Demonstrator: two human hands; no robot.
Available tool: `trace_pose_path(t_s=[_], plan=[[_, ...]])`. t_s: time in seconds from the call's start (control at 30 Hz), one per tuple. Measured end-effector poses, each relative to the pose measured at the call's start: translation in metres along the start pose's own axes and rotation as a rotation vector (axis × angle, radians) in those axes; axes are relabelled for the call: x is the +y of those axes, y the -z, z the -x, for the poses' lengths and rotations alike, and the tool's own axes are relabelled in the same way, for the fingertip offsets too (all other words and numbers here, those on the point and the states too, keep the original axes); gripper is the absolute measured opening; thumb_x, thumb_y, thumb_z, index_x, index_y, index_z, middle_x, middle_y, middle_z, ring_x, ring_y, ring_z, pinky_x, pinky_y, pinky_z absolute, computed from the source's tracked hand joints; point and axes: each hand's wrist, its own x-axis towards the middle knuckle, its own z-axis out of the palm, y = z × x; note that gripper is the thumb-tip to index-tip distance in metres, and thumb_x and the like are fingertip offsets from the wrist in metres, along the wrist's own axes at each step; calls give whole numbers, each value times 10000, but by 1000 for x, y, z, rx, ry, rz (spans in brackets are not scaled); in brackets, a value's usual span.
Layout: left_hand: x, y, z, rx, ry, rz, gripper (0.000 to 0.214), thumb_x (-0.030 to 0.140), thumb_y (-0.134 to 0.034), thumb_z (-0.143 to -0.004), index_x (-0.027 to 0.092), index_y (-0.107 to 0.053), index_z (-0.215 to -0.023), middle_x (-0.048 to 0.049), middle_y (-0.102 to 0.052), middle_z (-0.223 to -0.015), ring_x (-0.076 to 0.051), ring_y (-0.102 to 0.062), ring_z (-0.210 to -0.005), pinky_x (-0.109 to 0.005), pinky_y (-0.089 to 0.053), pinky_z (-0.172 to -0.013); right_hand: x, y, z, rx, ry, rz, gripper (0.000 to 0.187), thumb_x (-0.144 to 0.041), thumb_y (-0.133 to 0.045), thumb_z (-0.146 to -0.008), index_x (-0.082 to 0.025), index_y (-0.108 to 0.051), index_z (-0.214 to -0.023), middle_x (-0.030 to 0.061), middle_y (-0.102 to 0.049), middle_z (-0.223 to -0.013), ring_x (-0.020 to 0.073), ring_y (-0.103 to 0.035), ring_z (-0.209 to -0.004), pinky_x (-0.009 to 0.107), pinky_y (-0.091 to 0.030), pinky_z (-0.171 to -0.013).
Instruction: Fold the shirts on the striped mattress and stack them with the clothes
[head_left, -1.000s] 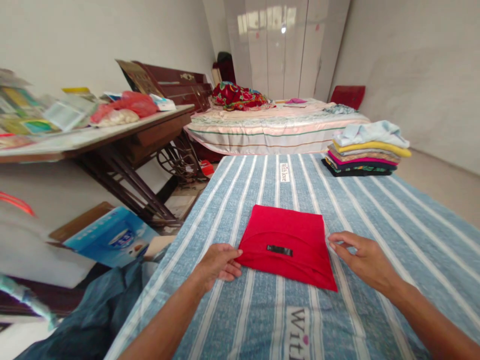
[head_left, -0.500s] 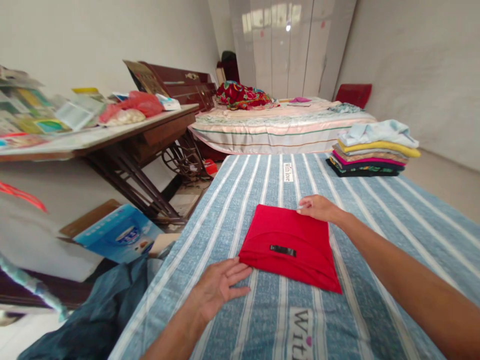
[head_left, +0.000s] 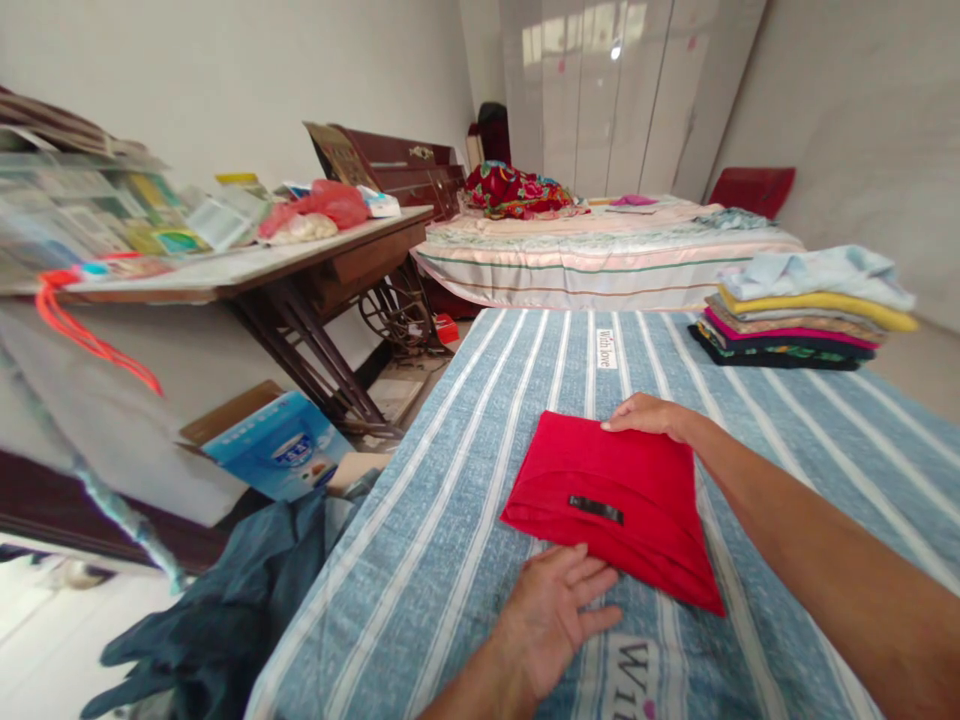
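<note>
Folded red garment (head_left: 611, 495) lies flat on the blue-and-white striped bedsheet (head_left: 465, 480), roughly mid-surface, a small dark label (head_left: 596, 509) showing on its top face; person's left hand (head_left: 551, 615) rests palm-down and flat at the garment's near edge, fingers spread, fingertips touching the red fabric, gripping nothing; right hand (head_left: 649, 415) reaches across to the far edge near the right-hand corner, fingers lying on the cloth, looks loosely curled, can't tell if it pinches the edge or just presses; right forearm crosses the frame from the lower right; stack of folded clothes (head_left: 806, 310) sits at the sheet's far right corner, well apart from the red piece, pale blue on top, yellow and pink layers under it; a printed "With love" tag (head_left: 606, 349) on the sheet beyond the garment; second bed (head_left: 600, 255) with a striped cover behind, a red floral bundle (head_left: 514, 190) on it; wooden sewing table (head_left: 300, 275) at left, cluttered with packets and a red bag; blue carton (head_left: 277, 450) on the floor under it; dark teal cloth (head_left: 225, 610) heaped beside the sheet's left edge; glossy white wardrobe (head_left: 622, 95) at the back wall.
</note>
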Motion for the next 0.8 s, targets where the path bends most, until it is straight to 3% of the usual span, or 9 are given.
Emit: trace_pose_path(t_s=[0.2, 0.37, 0.53, 0.67, 0.8], plan=[[-17, -20, -12, -10, -99, 65, 228, 207, -676, -674, 198, -495, -813, -118, -641, -995, -223, -634, -860, -378, -494, -769, -5, 1, -1, -105, -28, -29, 374, -506, -759, -561, -160, -688, -684, 43, -669, -629, 160, -589, -544, 251, -453, -494], [-28, -35, -22, 17, -156, 59, 295, 301, -733, -643, 199, -490, -775, -98, -666, -889, -237, -650, -790, -399, -500, -741, -5, 0, 5, -67, 33, -76, 339, -469, -760, -557, -164, -623, -614, -10, -602, -540, 115, -524, -490, 223, -400, -472], [-25, -39, -29, 67, -249, -44, 359, 357, -749, -611, 192, -488, -794, -70, -673, -737, -211, -641, -606, -351, -513, -574, -8, 4, 20, 5, 43, -159, 317, -413, -765, -535, -167, -572, -585, -26, -579, -519, 109, -506, -481, 223, -389, -479], [1, -31, -23, 60, -359, -281, 294, 288, -683, -598, 167, -546, -829, -64, -671, -670, -200, -619, -514, -334, -500, -512, -5, 4, 46, 76, 20, -264, 315, -417, -744, -542, -177, -552, -612, -15, -588, -519, 130, -530, -482, 242, -413, -482], [62, -27, -9, -46, -350, -663, 284, 213, -626, -553, 137, -638, -826, -63, -687, -709, -186, -619, -559, -292, -484, -502, 4, -15, 97, 183, 36, -375, 312, -461, -662, -649, -206, -486, -612, -24, -574, -513, 133, -534, -471, 248, -424, -472]])
